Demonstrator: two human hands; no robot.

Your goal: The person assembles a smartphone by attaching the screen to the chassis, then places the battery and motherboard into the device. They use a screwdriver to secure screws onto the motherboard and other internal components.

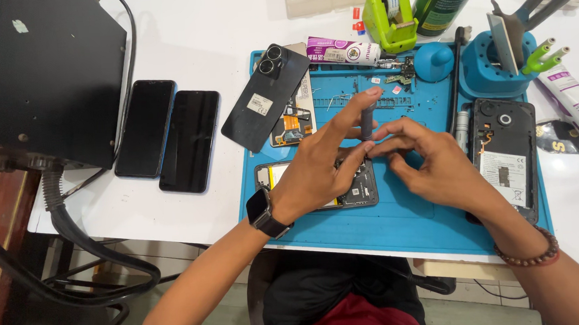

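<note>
Left hand [316, 164] grip pinches screwdriver [367, 121] upright, tip down; right hand [437, 163] fingertips steady it

On the white table [201, 27] two dark phones [167, 136] lie side by side left of the blue mat [401, 232], a detached black back cover [265, 97] rests on its top-left corner, a green tape dispenser [389, 16] stands behind it, and a blue tool holder [498, 63] stands at its top-right corner.

Bare forearms, no sleeves. Left wrist: black smartwatch [264, 213], square face, black band. Right wrist: brown beaded bracelet [531, 256] (round beads, single strand). Dark top, red garment at lap.
</note>
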